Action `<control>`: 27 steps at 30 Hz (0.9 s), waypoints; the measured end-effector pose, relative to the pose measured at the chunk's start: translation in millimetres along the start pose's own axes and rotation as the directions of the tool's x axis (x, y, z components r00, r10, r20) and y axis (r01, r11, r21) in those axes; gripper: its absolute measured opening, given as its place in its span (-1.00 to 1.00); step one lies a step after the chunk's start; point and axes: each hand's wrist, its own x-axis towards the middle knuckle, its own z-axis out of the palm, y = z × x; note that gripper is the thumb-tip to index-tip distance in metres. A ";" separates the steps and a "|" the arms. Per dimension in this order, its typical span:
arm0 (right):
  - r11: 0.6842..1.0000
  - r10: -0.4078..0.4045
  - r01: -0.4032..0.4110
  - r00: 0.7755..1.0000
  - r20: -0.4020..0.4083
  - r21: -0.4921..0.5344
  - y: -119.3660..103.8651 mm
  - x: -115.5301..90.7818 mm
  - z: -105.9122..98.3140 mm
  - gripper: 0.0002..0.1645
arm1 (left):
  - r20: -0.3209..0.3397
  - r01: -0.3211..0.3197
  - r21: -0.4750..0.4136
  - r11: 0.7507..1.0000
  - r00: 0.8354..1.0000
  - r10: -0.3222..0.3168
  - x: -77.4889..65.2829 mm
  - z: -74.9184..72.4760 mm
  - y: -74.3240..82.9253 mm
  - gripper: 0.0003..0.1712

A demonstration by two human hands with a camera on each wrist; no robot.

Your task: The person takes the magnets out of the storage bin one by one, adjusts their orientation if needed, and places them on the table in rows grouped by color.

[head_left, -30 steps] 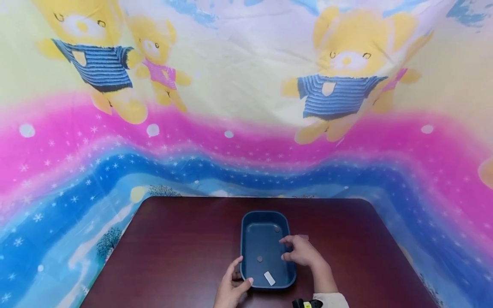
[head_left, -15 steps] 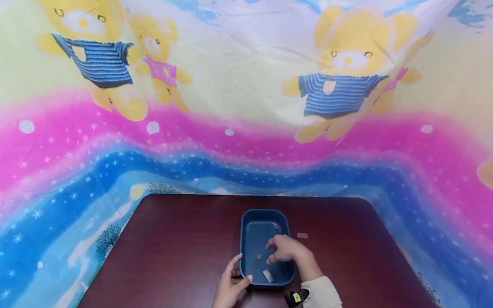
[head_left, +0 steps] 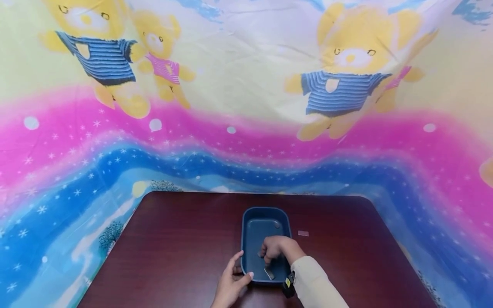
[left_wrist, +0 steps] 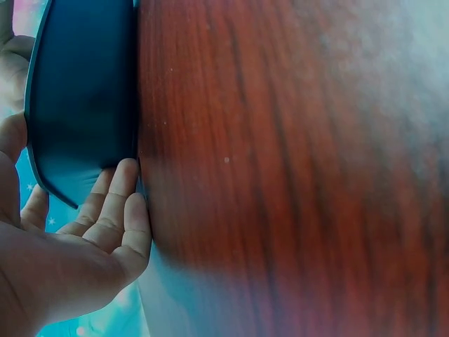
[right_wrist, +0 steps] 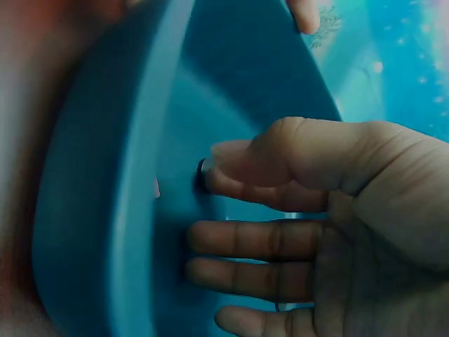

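Dark red tabletop [head_left: 185, 244], bottom of frame. Blue tray [head_left: 256, 233] lower centre, long axis running up-frame. Left hand [head_left: 230, 283] grips its lower-left corner, fingers spread. Right hand [head_left: 276, 247] inside, thumb and forefinger pinching small disc [right_wrist: 204, 170].

A creased, printed cloth [head_left: 239, 68] filled the space behind the tabletop [head_left: 181, 239] and ran down past its left and right edges. The tabletop was dark reddish-brown with streaked grain, its two far corners rounded. Above the far left corner, the print showed a large yellow bear [head_left: 103, 60] in a blue striped shirt, beside a smaller one [head_left: 165, 66] in pink. Another large bear [head_left: 346, 94] stood above the right half of the far edge. Below them swept a magenta band [head_left: 254, 143], then a blue band [head_left: 246, 169] with white snowflakes. Small printed trees [head_left: 111, 235] flanked the left edge. Light left a pale, hazy sheen on the grain in the left wrist view.
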 end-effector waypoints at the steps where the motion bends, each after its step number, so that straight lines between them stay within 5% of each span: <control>1: 1.000 0.017 -0.017 1.000 0.004 0.014 0.7 2.0 -0.4 -0.63 | 0.001 -0.003 -0.002 1.000 1.000 0.003 0.2 0.0 0.0 -0.20; 4: 0.998 0.052 -0.053 0.999 0.002 0.040 1.4 6.4 -2.1 -0.50 | -0.001 -0.030 -0.006 1.000 1.000 0.030 1.6 -0.2 -1.1 -0.20; 13: 0.998 0.050 -0.050 0.999 -0.005 0.043 1.2 9.4 1.3 -0.82 | -0.006 -0.042 -0.046 0.998 0.999 0.041 3.1 -1.0 -1.4 -0.18; 18: 0.999 0.039 -0.040 0.999 0.027 0.019 2.3 10.1 5.5 -0.80 | -0.007 -0.042 -0.037 0.998 0.999 0.042 2.8 -1.6 0.4 -0.21; 27: 0.989 0.122 -0.125 0.992 -0.038 -0.081 0.3 20.0 20.3 -0.68 | -0.002 -0.055 -0.030 0.998 0.998 0.055 -12.9 -4.4 34.3 -0.26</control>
